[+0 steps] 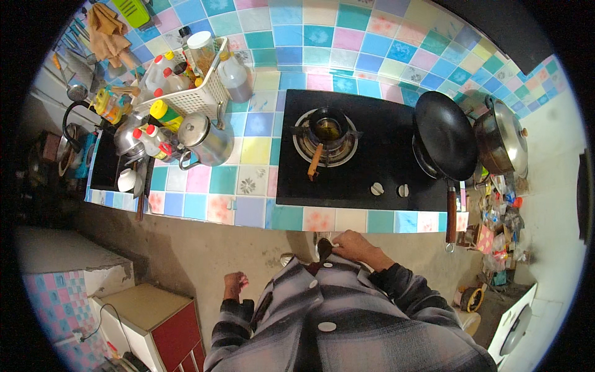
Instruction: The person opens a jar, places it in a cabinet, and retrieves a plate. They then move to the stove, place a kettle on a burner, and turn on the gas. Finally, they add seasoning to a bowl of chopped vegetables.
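My left hand (pixel 236 284) hangs low beside my body, its fingers curled and no object visible in it. My right hand (pixel 355 246) is bent in front of my shirt, just below the counter's front edge; its fingertips are near a dark shape I cannot identify, and its palm is hidden. Before me is a black gas cooktop (pixel 372 139). A small dark pan (pixel 327 128) with some yellowish liquid sits on its left burner, its wooden handle (pixel 315 160) pointing towards me. A black wok (pixel 444 135) rests tilted at the right, with its wooden handle (pixel 451 214) overhanging the edge.
A lidded metal pot (pixel 502 135) stands beyond the wok. Left of the cooktop are a metal jug (pixel 204 139), a white plastic basket (pixel 195 100) of bottles and an oil jug (pixel 234 79). A knife handle (pixel 140 207) juts over the counter edge near a white bowl (pixel 126 180).
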{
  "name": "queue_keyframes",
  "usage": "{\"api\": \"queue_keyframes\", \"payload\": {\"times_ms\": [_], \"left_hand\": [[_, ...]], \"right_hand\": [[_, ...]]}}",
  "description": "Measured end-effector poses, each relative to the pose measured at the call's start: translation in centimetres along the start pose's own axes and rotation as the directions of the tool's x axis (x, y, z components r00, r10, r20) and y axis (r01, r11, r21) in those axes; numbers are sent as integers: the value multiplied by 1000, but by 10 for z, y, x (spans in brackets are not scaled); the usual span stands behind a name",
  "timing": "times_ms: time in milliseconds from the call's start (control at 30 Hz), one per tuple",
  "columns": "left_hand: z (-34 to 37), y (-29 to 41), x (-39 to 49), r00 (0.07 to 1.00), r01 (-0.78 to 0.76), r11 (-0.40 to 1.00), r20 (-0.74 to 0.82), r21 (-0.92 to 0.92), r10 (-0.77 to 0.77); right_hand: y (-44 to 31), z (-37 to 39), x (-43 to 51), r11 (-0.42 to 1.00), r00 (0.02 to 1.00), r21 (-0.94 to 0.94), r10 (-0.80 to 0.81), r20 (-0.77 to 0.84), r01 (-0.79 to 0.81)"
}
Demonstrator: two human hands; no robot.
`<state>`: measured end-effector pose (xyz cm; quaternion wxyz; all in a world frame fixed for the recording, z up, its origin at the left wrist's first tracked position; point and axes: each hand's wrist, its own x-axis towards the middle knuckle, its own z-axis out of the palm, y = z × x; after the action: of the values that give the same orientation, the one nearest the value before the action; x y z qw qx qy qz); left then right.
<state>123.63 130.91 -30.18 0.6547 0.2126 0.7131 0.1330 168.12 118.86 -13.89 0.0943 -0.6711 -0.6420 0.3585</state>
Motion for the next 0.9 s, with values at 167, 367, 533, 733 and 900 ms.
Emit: {"api": "queue_keyframes", "payload": {"times_ms": [167, 367, 533, 733, 900], "left_hand": [[-34, -53, 0, 960, 273, 912, 142, -307, -240], [-10, -68, -17, 957, 180, 979, -215, -93, -196], [-20, -76, -14, 994, 106, 970, 33, -218, -101], [-30, -106, -20, 980, 102, 981, -155, -166, -128], [-53, -135, -32, 984, 133, 950, -78, -281, -161]], "right_hand": [[10, 2, 6, 988, 989, -117, 82, -122, -97], [6, 16, 17, 989, 998, -140, 43, -41, -48], [-2, 26, 34, 981, 997, -195, 15, 73, 0], [-25, 30, 48, 991, 977, -53, -127, -170, 119], [-28, 3, 75, 834, 752, 551, 345, -562, 29]]}}
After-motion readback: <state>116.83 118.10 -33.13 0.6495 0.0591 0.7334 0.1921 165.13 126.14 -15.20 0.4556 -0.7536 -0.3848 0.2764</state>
